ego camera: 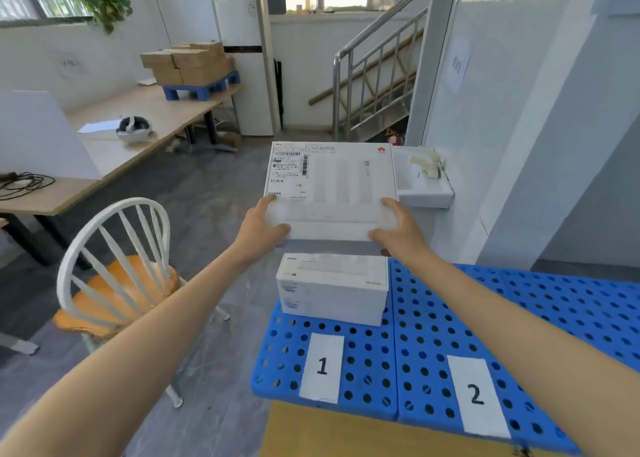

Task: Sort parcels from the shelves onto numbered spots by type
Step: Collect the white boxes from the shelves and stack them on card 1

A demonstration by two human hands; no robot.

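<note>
Smooth cardboard parcel [332, 176]; perforated plastic pallet [433, 335]

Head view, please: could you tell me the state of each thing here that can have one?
large box: closed, held up off the pallet.
left hand: grips the large box's near left corner.
right hand: grips its near right corner.
small box: closed, resting on the pallet behind label 1.
label 2: flat on the pallet, uncovered.
</note>
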